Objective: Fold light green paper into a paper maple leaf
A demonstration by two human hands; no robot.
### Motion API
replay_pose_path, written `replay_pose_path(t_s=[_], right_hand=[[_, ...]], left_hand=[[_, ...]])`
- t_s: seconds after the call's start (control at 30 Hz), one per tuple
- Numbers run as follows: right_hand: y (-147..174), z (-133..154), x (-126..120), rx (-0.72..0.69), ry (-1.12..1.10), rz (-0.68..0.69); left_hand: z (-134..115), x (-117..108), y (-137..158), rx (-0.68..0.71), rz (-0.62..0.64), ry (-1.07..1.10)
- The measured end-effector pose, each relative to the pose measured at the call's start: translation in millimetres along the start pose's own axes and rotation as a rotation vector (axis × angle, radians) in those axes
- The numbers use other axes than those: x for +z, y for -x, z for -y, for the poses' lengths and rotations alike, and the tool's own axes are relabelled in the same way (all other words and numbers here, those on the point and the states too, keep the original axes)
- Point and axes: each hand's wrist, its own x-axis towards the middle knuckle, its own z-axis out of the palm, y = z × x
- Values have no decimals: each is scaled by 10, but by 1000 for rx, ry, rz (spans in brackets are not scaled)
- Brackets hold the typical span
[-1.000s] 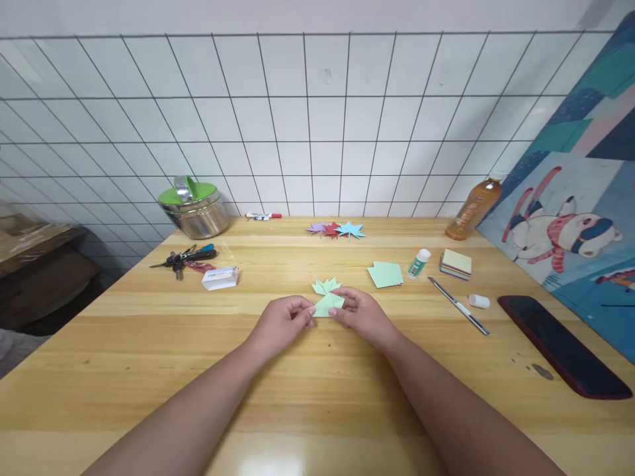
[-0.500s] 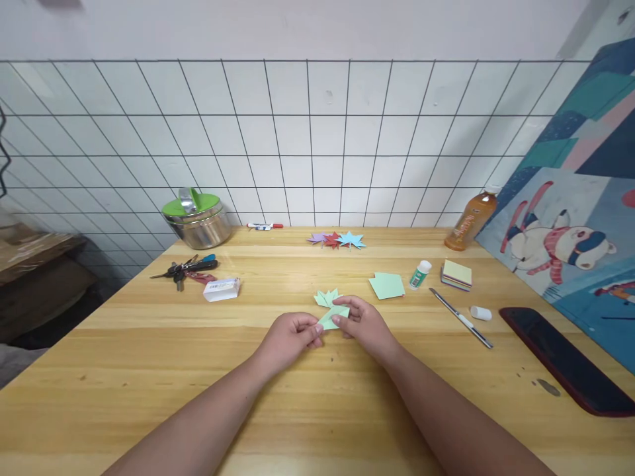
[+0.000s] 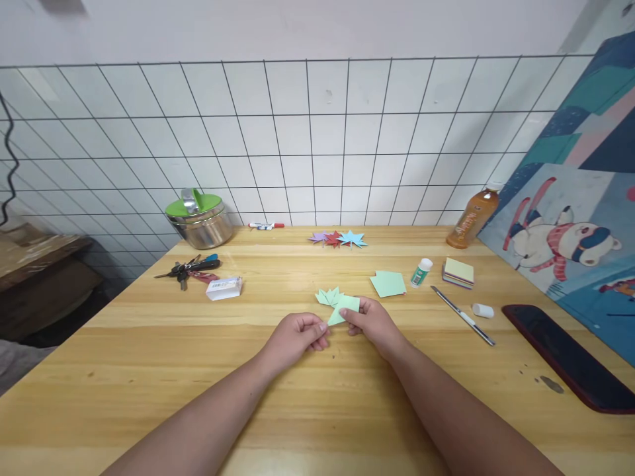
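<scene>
A folded piece of light green paper (image 3: pixel 346 307) is held between my two hands, low over the wooden table. My left hand (image 3: pixel 301 330) pinches its lower left tip between thumb and finger. On the other side, my right hand (image 3: pixel 371 322) grips the right part, thumb on top. Just behind the paper lies a pointed, leaf-like green folded paper piece (image 3: pixel 327 295), partly covered by it. More green paper sheets (image 3: pixel 387 283) rest to the right, beside a glue stick (image 3: pixel 421 272).
Along the back are purple, red and blue paper leaves (image 3: pixel 351 238), a marker (image 3: pixel 266 226) and a green-lidded pot (image 3: pixel 198 217). Keys (image 3: pixel 188 268) and a white box (image 3: pixel 224 288) lie left. At right are a sticky-note stack (image 3: pixel 458 272), cutter knife (image 3: pixel 464 316), white cap (image 3: pixel 483 310), phone (image 3: pixel 565 357) and bottle (image 3: pixel 472 217).
The green paper in my hands has been turned, so a broader face now shows at the upper right. My right hand has shifted slightly right, and its fingers have changed position on the paper.
</scene>
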Motion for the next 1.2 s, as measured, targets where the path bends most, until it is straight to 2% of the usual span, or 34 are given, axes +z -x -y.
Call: replay_pose_path(t_s=[0.23,0.43,0.67,0.77,0.93,1.2], right_hand=[[13,10,15,-3,-22,32],[9,36,41,2,-61,-12],[-67,-33,-87,57,-259,-53],[-50,-12,-58,28,-168,-25],[-11,15,21,-38,-7,70],[5,-36,56,-104,69,128]], left_hand=[[-2,3,0,-5,-19,9],[4,-31,-10,22,-66,37],[12,-127,-12,3,-75,238],[1,-119,-5,20,-67,249],[-12,-57,13,29,-28,101],[44,-11,-23,75,-5,3]])
